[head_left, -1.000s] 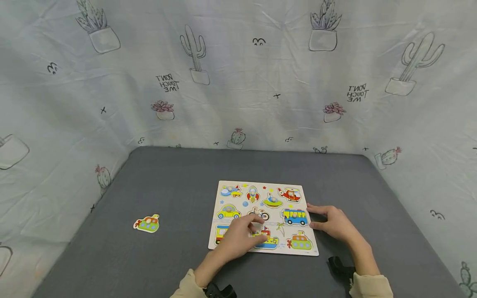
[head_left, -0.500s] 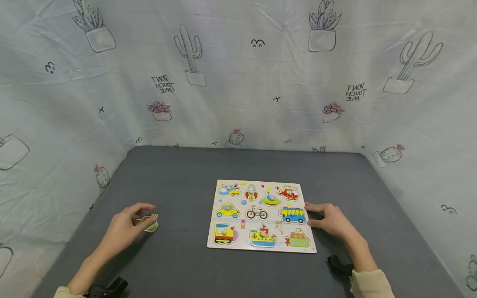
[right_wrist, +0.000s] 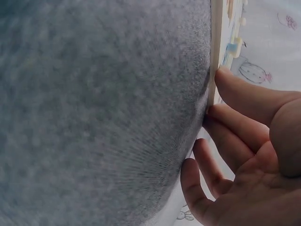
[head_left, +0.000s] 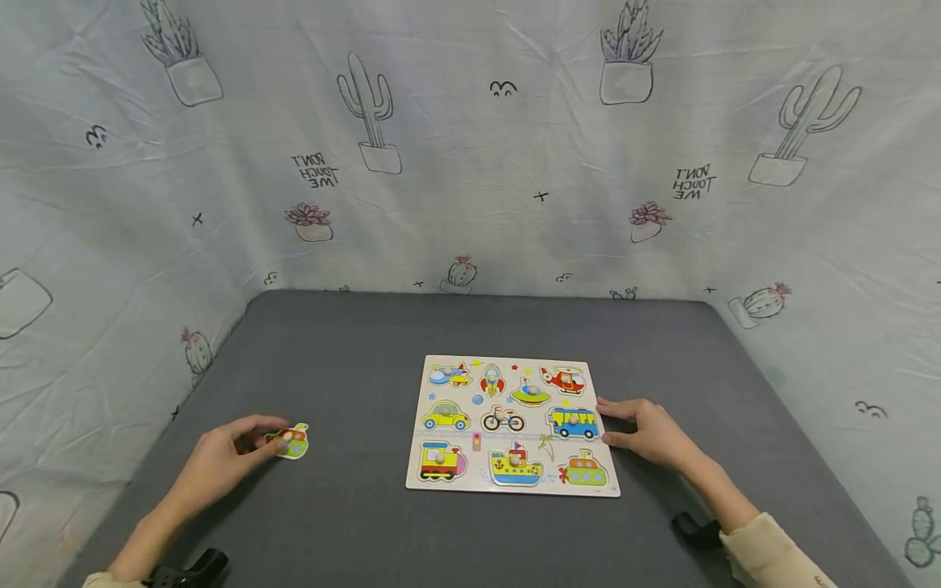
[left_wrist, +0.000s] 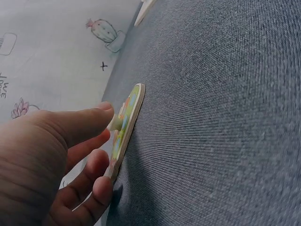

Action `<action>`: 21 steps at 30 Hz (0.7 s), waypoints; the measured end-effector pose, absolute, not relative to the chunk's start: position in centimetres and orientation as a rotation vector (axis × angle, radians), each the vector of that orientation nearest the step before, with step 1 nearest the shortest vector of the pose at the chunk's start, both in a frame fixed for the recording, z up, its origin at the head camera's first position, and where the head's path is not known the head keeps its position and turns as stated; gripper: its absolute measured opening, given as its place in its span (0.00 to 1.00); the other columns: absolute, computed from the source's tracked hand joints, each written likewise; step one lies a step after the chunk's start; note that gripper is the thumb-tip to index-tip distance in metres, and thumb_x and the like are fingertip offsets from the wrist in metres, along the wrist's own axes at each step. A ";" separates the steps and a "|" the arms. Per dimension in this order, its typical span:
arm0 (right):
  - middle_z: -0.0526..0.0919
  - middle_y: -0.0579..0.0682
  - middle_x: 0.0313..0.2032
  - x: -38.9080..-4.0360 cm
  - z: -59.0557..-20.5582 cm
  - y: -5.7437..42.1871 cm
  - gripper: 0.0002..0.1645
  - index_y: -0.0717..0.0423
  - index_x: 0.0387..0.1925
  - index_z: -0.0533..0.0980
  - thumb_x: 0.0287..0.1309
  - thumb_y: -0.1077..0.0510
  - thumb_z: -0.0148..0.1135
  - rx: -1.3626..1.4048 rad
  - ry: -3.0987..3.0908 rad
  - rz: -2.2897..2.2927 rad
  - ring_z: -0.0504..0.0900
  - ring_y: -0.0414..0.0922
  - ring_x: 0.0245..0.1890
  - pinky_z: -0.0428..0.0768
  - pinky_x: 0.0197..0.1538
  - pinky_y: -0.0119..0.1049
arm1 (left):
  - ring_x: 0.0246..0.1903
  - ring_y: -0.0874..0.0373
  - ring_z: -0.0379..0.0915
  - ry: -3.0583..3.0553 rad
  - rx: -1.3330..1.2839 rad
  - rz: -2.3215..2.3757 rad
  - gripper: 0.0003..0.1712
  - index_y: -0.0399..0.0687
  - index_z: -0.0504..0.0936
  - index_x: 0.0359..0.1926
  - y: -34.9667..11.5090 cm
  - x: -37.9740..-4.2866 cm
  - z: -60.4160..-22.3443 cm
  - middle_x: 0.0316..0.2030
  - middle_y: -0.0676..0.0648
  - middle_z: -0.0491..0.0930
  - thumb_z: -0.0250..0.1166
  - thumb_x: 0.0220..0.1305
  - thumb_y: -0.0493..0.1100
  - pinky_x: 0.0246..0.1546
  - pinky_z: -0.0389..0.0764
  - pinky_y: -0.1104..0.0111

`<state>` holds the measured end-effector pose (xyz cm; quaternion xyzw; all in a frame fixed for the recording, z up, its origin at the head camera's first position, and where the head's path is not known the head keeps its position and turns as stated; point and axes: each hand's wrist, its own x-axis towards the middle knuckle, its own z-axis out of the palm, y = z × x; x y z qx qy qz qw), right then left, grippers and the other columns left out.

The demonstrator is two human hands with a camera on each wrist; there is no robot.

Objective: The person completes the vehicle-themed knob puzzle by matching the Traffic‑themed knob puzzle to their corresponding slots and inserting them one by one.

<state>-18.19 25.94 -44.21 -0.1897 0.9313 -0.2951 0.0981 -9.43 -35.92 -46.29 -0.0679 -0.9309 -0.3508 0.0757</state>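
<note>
At the left of the table, my left hand (head_left: 213, 461) pinches the small knob of a green-and-orange submarine puzzle piece (head_left: 297, 443) between thumb and finger. The left wrist view shows the submarine piece (left_wrist: 127, 125) edge-on, a shadow beneath it. My right hand (head_left: 657, 437) touches the right edge of a wooden peg puzzle board (head_left: 481, 483) with spread thumb and forefinger. In the right wrist view its thumb and fingertips meet the board's edge (right_wrist: 215, 52). A submarine picture (head_left: 584, 469) without a knob shows at the board's lower right corner.
Other knobbed vehicle pieces sit on the board, among them a ship (head_left: 516, 467), a train (head_left: 441, 461) and a bus (head_left: 573, 423). A grey cloth-covered table (head_left: 353, 351) lies under everything. A white curtain (head_left: 456, 122) with cactus drawings surrounds it.
My left hand has moved from above the board leftward to the submarine piece and now pinches its knob. My right hand has stayed at the board's right edge.
</note>
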 end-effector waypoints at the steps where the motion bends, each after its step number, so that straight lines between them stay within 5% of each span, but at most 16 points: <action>1: 0.75 0.57 0.61 -18.2 -44.2 25.9 0.32 0.63 0.60 0.76 0.54 0.56 0.74 -0.564 2.755 -0.874 0.68 0.63 0.63 0.66 0.59 0.63 | 0.22 0.61 0.72 -2.789 -0.202 -1.057 0.15 0.54 0.85 0.48 -35.9 -9.5 -46.4 0.29 0.53 0.77 0.73 0.59 0.47 0.21 0.72 0.69; 21: 0.75 0.57 0.61 -18.3 -44.4 26.0 0.33 0.62 0.59 0.77 0.52 0.56 0.75 -0.530 2.741 -0.899 0.68 0.63 0.63 0.67 0.58 0.62 | 0.21 0.60 0.70 -2.785 -0.185 -1.119 0.11 0.58 0.86 0.42 -35.5 -10.1 -46.9 0.26 0.56 0.79 0.74 0.57 0.47 0.20 0.69 0.69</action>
